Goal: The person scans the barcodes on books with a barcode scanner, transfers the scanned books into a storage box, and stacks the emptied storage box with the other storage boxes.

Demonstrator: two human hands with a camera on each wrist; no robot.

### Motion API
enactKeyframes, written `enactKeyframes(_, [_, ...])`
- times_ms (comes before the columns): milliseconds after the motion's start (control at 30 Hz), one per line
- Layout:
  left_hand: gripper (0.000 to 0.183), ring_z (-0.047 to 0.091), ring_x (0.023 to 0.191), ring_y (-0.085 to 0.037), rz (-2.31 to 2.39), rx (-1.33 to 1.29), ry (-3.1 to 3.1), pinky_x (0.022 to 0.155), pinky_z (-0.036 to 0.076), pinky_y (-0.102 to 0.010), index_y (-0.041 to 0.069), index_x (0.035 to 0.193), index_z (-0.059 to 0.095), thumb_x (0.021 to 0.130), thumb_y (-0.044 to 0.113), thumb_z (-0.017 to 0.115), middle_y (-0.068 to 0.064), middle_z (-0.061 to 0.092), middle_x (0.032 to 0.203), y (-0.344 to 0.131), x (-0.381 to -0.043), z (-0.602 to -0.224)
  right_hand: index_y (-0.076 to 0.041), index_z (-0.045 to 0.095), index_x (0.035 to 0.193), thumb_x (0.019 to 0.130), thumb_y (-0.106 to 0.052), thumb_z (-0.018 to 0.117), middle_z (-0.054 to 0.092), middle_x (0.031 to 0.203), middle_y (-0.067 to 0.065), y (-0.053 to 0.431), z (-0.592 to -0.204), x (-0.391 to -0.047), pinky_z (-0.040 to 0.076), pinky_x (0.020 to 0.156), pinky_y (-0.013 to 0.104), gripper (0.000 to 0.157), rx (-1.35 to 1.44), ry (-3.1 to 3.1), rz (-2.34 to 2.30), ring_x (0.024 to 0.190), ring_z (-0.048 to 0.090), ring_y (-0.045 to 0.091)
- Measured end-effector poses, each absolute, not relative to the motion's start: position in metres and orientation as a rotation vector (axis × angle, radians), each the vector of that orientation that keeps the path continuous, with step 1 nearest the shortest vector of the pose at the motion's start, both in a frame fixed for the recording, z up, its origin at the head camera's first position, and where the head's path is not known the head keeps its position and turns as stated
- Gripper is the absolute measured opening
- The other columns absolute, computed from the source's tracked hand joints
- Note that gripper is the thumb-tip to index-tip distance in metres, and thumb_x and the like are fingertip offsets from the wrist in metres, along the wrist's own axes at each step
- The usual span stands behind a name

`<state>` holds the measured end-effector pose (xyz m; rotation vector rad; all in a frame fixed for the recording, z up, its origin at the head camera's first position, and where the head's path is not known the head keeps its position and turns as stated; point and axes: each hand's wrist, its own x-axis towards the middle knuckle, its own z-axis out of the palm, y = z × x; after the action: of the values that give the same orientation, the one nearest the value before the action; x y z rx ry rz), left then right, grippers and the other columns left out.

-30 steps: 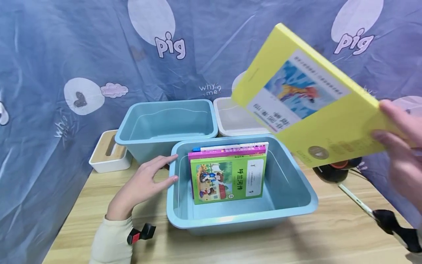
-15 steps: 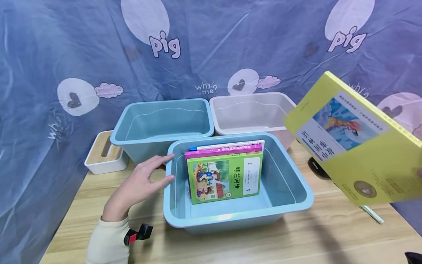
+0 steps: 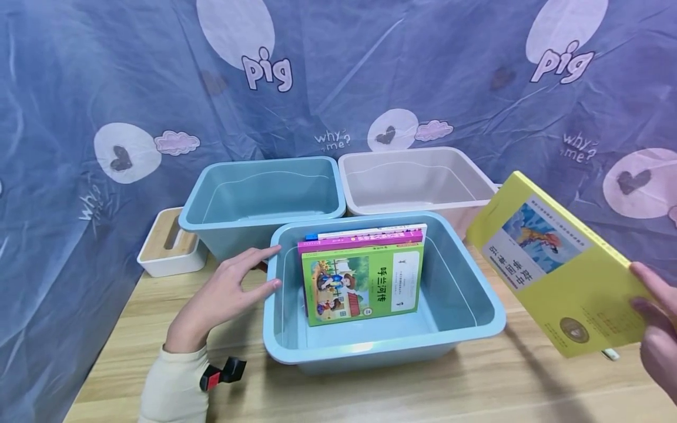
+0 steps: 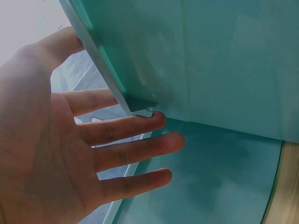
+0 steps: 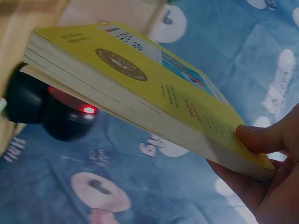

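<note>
- Two hands are well apart: the left hand point(image 3: 227, 294) at the bin in the middle, the right hand point(image 3: 658, 329) at the right edge.
- The right hand pinches a yellow book point(image 3: 597, 305) by one end, thumb on the cover and fingers beneath.
- The yellow book is tilted in the air above the bench point(image 3: 264, 405), to the right of the front blue bin point(image 3: 386, 351); its cover shows a blue picture and a round brown seal.
- The left hand has its fingers spread and fairly straight, fingertips at the left rim of the front blue bin.
- Inside that bin, a green book point(image 3: 344, 288) with an illustrated cover faces the viewer; behind it are a magenta book point(image 3: 365, 239) and a white-edged book point(image 3: 381, 230).
- Behind stand a second blue bin point(image 3: 264, 223) on the left and a pale bin point(image 3: 418, 208) on the right.
- Beside the second blue bin sits a white box point(image 3: 171, 267) with a slotted wooden lid.
- Blue patterned cloth point(image 3: 328, 70) hangs behind everything.
- In the right wrist view, a black device point(image 5: 70, 121) with a red light shows beyond the yellow book.
</note>
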<state>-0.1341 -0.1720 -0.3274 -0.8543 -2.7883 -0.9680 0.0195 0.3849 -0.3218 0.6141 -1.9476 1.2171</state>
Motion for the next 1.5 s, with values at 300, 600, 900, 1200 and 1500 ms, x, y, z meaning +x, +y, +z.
enactKeyframes(300, [0.062,0.062,0.121,-0.03,-0.976,-0.847,-2.798,0.1,0.052,-0.056,0.016,0.149,0.05,0.095,0.037,0.07,-0.009,0.063,0.134,-0.171,-0.135,-0.326,0.016,0.062,0.119,0.071,0.031,0.043,0.057,0.108,-0.043,0.362,-0.333,0.015,0.034,0.073,-0.006,0.054,0.164,-2.024,0.727,0.087,0.048,-0.025])
enactKeyframes(600, [0.065,0.062,0.123,-0.028,-0.978,-0.863,-2.795,0.101,0.052,-0.054,0.013,0.151,0.048,0.095,0.039,0.07,-0.008,0.063,0.133,-0.172,-0.135,-0.328,0.01,0.07,0.114,0.08,0.012,0.048,0.052,0.104,-0.049,0.354,-0.347,0.012,0.024,0.067,-0.004,0.041,0.077,-2.049,0.617,0.079,0.04,-0.025])
enactKeyframes(900, [0.066,0.062,0.123,-0.028,-0.973,-0.859,-2.792,0.101,0.053,-0.054,0.013,0.151,0.048,0.094,0.037,0.071,-0.007,0.063,0.133,-0.172,-0.134,-0.328,-0.002,0.072,0.119,0.077,-0.001,0.048,0.045,0.105,-0.056,0.362,-0.358,0.011,0.021,0.054,0.001,0.049,0.003,-2.107,0.506,0.079,0.034,-0.032])
enactKeyframes(1200, [0.066,0.062,0.122,-0.029,-0.977,-0.853,-2.791,0.101,0.053,-0.054,0.013,0.151,0.048,0.094,0.037,0.071,-0.007,0.063,0.133,-0.171,-0.135,-0.327,-0.002,0.072,0.118,0.076,-0.002,0.049,0.05,0.099,-0.052,0.366,-0.357,0.006,0.021,0.045,0.016,0.049,-0.019,-2.12,0.406,0.077,0.028,-0.032])
enactKeyframes(1500, [0.065,0.063,0.121,-0.028,-0.989,-0.852,-2.79,0.099,0.054,-0.053,0.012,0.151,0.048,0.094,0.036,0.071,-0.008,0.063,0.133,-0.171,-0.134,-0.327,0.007,0.072,0.111,0.072,0.006,0.05,0.062,0.073,0.034,0.368,-0.352,0.004,0.017,0.04,0.022,0.045,0.009,-2.144,0.317,0.071,0.02,-0.024])
